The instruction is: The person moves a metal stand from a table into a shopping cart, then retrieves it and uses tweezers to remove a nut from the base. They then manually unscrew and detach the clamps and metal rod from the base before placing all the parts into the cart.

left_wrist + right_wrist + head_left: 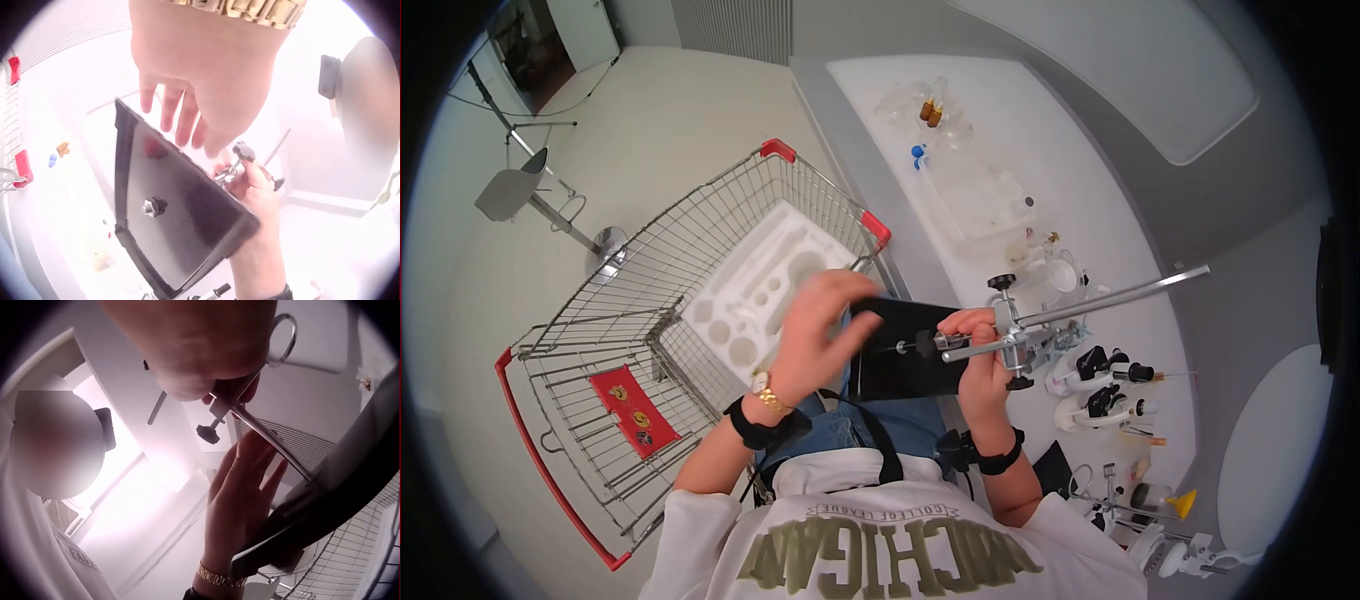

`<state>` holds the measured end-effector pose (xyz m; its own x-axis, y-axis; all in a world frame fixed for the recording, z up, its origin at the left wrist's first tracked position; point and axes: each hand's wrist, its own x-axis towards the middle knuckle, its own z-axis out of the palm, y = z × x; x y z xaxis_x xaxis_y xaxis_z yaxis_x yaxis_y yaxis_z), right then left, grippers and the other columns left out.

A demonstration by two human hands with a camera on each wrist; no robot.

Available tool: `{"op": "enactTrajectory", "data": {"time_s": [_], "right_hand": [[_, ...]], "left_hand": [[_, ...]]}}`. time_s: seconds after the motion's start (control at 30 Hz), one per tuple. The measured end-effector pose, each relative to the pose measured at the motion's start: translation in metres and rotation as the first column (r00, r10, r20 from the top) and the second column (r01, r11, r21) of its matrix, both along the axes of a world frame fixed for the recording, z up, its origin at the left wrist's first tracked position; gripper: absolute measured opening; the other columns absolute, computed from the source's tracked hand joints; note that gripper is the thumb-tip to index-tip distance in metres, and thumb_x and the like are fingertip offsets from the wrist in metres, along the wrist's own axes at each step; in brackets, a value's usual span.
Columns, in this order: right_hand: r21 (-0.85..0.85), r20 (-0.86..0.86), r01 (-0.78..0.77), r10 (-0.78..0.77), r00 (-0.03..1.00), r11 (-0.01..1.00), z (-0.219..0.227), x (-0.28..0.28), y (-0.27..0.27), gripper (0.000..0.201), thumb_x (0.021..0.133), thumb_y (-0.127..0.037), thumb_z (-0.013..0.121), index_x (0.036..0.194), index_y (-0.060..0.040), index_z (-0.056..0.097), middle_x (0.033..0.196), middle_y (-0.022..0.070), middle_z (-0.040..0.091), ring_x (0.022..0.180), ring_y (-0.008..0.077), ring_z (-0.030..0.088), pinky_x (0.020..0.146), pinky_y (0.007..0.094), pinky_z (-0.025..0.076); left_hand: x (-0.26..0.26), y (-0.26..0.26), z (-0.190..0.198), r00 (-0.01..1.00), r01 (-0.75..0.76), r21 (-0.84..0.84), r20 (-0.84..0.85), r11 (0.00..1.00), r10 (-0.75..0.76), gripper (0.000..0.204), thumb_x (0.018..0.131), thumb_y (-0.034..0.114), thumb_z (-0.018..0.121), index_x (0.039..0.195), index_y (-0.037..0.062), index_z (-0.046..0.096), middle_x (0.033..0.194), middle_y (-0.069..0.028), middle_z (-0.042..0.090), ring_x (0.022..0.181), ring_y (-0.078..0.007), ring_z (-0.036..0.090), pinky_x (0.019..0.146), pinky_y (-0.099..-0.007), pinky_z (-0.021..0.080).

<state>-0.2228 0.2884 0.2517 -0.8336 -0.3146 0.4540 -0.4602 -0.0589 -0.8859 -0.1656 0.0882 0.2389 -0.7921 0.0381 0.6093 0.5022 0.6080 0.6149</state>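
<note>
A retort stand is held tilted over the lap, its black base plate (915, 375) turned on edge and its metal rod (275, 439) carrying clamp holders (1010, 335). My right hand (982, 380) grips the stand at the rod and clamp holders. A metal ring (295, 339) sticks out beyond this hand in the right wrist view. My left hand (818, 330), blurred in the head view, is beside the base plate with its fingers extended along the plate's edge. On the plate's underside a nut (152, 206) shows in the left wrist view.
To the left stands a shopping cart (878, 230) holding a white foam tray (700, 312) with cut-outs. The white table (860, 75) at right bears brown bottles (932, 112), a clear plastic box (930, 205), microscopes (1100, 405) and a yellow funnel (1183, 503). A stool (512, 195) is farther left.
</note>
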Motion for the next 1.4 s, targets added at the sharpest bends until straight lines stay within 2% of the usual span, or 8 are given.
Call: {"op": "enactTrajectory", "data": {"time_s": [0.07, 0.13, 0.4, 0.73, 0.8, 1.13, 1.33, 1.4], "right_hand": [[0.017, -0.035, 0.012, -0.012, 0.999, 1.0, 0.005, 0.002, 0.0, 0.025, 0.103, -0.016, 0.039, 0.084, -0.0012, 0.047, 0.082, 0.0132, 0.061, 0.077, 0.0207, 0.06, 0.073, 0.033, 0.05], [-0.041, -0.062, 0.053, -0.056, 0.997, 0.998, 0.003, 0.0, 0.002, 0.026, 0.103, -0.017, 0.039, 0.083, -0.0015, 0.047, 0.082, 0.0138, 0.06, 0.077, 0.0206, 0.06, 0.074, 0.0336, 0.05], [-0.23, 0.199, 0.347, -0.306, 0.931, 0.909, 0.028, 0.006, 0.0, 0.03, 0.102, -0.028, 0.045, 0.086, -0.0033, 0.052, 0.08, 0.0109, 0.061, 0.075, 0.0163, 0.059, 0.074, 0.0289, 0.048], [-0.39, 0.618, 0.47, -0.154, 0.771, 0.792, -0.003, -0.022, 0.049, 0.025, 0.1, -0.03, 0.049, 0.091, -0.0068, 0.053, 0.084, 0.0074, 0.059, 0.076, 0.0177, 0.059, 0.064, 0.0284, 0.047], [-0.405, 0.701, 0.489, -0.082, 0.709, 0.773, -0.015, -0.023, 0.057, 0.025, 0.1, -0.031, 0.05, 0.094, -0.0067, 0.052, 0.085, 0.0073, 0.059, 0.077, 0.0175, 0.059, 0.064, 0.0297, 0.048], [-0.395, 0.718, 0.545, -0.122, 0.686, 0.74, -0.034, -0.019, 0.046, 0.02, 0.1, -0.026, 0.051, 0.092, -0.0075, 0.053, 0.088, 0.0067, 0.063, 0.078, 0.0208, 0.062, 0.073, 0.0314, 0.052], [-0.409, 0.709, 0.569, -0.143, 0.69, 0.714, -0.054, -0.025, 0.039, 0.022, 0.099, -0.025, 0.053, 0.089, -0.0051, 0.052, 0.086, 0.0054, 0.061, 0.078, 0.0198, 0.062, 0.077, 0.034, 0.055], [-0.378, 0.733, 0.576, -0.146, 0.665, 0.724, -0.068, -0.027, 0.041, 0.022, 0.099, -0.025, 0.053, 0.09, -0.0046, 0.051, 0.084, 0.0048, 0.058, 0.078, 0.019, 0.062, 0.077, 0.0355, 0.056]], "left_hand": [[0.006, -0.007, -0.04, 0.943, -0.312, 0.541, 0.278, 0.781, 0.185, 0.025, 0.087, 0.005, 0.062, 0.112, 0.0037, 0.06, 0.108, -0.0066, 0.063, 0.107, -0.0157, 0.058, 0.088, -0.029, 0.048], [0.014, -0.017, -0.077, 0.825, -0.3, 0.554, 0.56, 0.777, -0.081, 0.023, 0.091, 0.003, 0.058, 0.114, 0.0022, 0.059, 0.109, -0.0036, 0.063, 0.105, -0.0106, 0.057, 0.089, -0.0257, 0.047], [0.017, 0.03, -0.069, 0.664, 0.168, 0.87, 0.248, 0.464, -0.705, 0.031, 0.095, 0.007, 0.053, 0.125, 0.0015, 0.052, 0.111, -0.0007, 0.062, 0.101, -0.0066, 0.055, 0.086, -0.0269, 0.047], [0.017, 0.051, -0.003, 0.777, 0.213, 0.653, 0.337, 0.727, -0.531, 0.024, 0.096, 0.023, 0.056, 0.088, 0.0004, 0.051, 0.077, -0.0108, 0.059, 0.073, -0.025, 0.063, 0.062, -0.0365, 0.048], [0.022, 0.054, 0.002, 0.9, 0.128, 0.389, 0.34, 0.912, -0.272, 0.02, 0.093, 0.02, 0.058, 0.09, 0.0008, 0.053, 0.076, -0.0135, 0.059, 0.072, -0.0299, 0.06, 0.063, -0.0382, 0.047], [0.026, 0.051, -0.021, 0.935, 0.049, 0.403, 0.304, 0.914, -0.184, 0.022, 0.096, 0.02, 0.053, 0.088, -0.0002, 0.051, 0.075, -0.0165, 0.056, 0.072, -0.0364, 0.057, 0.063, -0.0407, 0.045], [0.019, 0.035, -0.053, 0.836, 0.056, 0.442, 0.47, 0.895, -0.284, 0.053, 0.084, 0.038, 0.07, 0.115, 0.0013, 0.049, 0.117, -0.0176, 0.053, 0.106, -0.0287, 0.057, 0.084, -0.039, 0.047], [0.012, 0.03, -0.077, 0.967, 0.12, 0.323, 0.175, 0.939, -0.184, 0.1, 0.07, 0.049, 0.08, 0.138, -0.0025, 0.029, 0.142, -0.0268, 0.03, 0.133, -0.0404, 0.033, 0.107, -0.0426, 0.033]]}}
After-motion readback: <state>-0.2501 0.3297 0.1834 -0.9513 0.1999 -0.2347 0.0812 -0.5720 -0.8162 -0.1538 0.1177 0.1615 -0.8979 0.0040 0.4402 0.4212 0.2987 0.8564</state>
